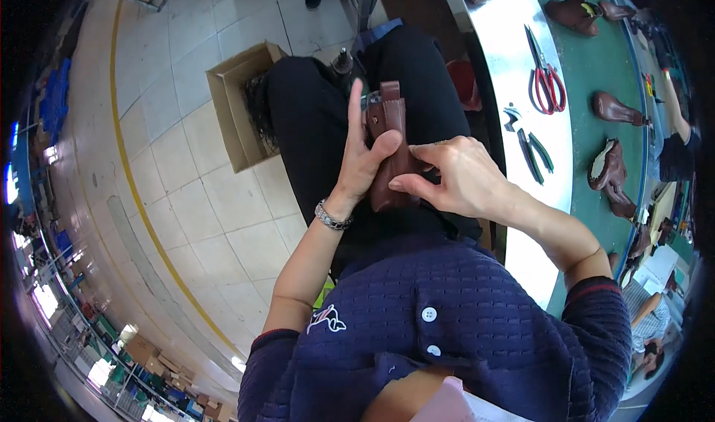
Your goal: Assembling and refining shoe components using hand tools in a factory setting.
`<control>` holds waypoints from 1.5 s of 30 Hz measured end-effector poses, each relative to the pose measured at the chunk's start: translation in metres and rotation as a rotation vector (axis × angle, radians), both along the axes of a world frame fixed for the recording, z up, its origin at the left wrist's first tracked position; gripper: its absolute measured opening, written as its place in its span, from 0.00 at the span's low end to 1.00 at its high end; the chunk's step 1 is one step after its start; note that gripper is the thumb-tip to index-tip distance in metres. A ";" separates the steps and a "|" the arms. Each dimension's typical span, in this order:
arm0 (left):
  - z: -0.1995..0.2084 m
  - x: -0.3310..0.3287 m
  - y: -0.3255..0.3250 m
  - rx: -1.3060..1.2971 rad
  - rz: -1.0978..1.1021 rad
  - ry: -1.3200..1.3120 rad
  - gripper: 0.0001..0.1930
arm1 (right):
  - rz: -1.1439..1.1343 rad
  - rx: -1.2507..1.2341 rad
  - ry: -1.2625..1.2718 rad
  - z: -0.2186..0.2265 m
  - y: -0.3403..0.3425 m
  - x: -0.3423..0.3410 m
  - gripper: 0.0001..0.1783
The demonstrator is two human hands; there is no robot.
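Over my lap lies a brown leather shoe upper (390, 170), its rounded end toward my body and a narrow strap-like part pointing away. My left hand (365, 143) holds it from the left, thumb laid across the leather and the index finger stretched up alongside. From the right, my right hand (454, 176) grips its edge, with thumb and forefinger pressed on the leather and the other fingers curled. Just beyond the upper, between my knees, stands a dark upright tool or machine part (342, 63) whose kind I cannot make out.
On the shiny metal bench to my right lie red-handled scissors (547, 79) and dark-handled pliers (534, 154). Past it, a green conveyor (577, 150) carries several brown shoe uppers (617, 109). A cardboard box (232, 116) with black strands stands left of my knee. Another person (648, 332) sits far right.
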State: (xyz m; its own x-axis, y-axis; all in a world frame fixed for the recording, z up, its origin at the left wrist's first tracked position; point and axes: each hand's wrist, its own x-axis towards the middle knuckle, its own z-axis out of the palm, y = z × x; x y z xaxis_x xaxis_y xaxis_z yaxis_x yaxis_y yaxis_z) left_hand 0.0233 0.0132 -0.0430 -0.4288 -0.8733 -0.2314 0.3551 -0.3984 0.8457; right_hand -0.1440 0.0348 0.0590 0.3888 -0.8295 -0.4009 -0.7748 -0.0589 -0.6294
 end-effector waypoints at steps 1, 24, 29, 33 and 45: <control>-0.004 0.003 -0.001 -0.079 -0.033 0.017 0.57 | -0.065 -0.051 -0.064 -0.005 0.003 -0.002 0.27; 0.040 0.044 -0.052 0.507 0.001 0.276 0.39 | -0.502 -0.312 -0.441 -0.039 -0.086 -0.042 0.26; 0.042 0.032 -0.051 0.491 0.023 0.070 0.39 | -0.860 -0.652 0.600 -0.133 -0.016 -0.251 0.21; 0.040 0.038 -0.040 0.465 0.024 0.117 0.40 | -0.785 -0.503 0.531 -0.132 0.016 -0.275 0.19; 0.047 0.017 -0.020 0.255 0.145 -0.003 0.32 | -0.694 0.674 -0.948 0.016 0.013 -0.081 0.50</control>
State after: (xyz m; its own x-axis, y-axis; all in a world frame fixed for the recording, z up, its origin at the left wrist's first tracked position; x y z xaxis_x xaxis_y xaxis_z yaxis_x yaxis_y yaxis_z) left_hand 0.0401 -0.0071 0.0044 -0.3028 -0.8388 -0.4524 0.4218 -0.5436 0.7256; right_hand -0.2250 0.0481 0.0753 0.3253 -0.7163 -0.6173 0.2260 0.6928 -0.6848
